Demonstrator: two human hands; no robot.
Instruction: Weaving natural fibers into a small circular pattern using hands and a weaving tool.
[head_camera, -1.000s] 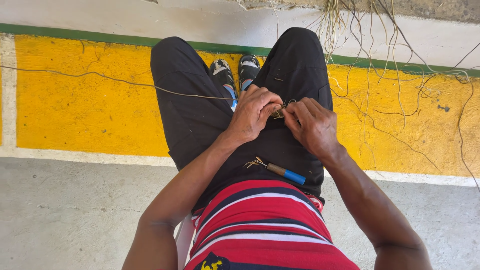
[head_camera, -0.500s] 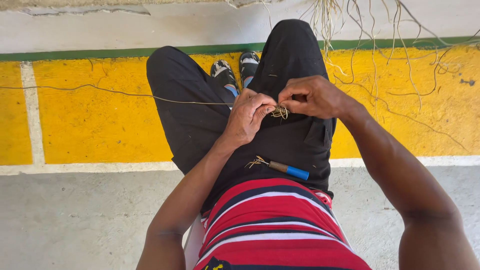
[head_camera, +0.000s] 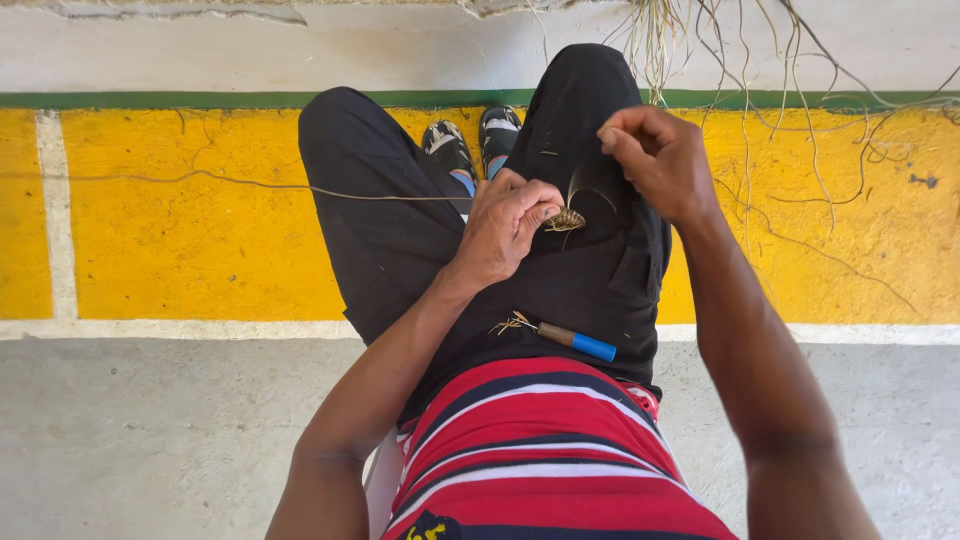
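I sit with black trousers (head_camera: 400, 240) over my lap. My left hand (head_camera: 505, 228) pinches a small woven bundle of dry straw fibre (head_camera: 566, 219) against my right thigh. A thin straw strand (head_camera: 250, 184) runs from that hand off to the left. My right hand (head_camera: 660, 160) is raised above and to the right of the bundle, fingers pinched on a fine dark strand that curves down to the bundle. A small tool with a brown and blue handle (head_camera: 570, 341) lies on my lap, with straw bits at its tip.
Beyond my knees runs a yellow painted band (head_camera: 190, 250) with a green stripe (head_camera: 150, 99) above. My two sandalled feet (head_camera: 475, 140) rest between my knees. Dry roots and fibres (head_camera: 800, 90) hang at the top right. Grey concrete floor (head_camera: 150, 440) lies below.
My right hand has lifted up and to the right away from the bundle, drawing a strand out. My left hand stays on the bundle.
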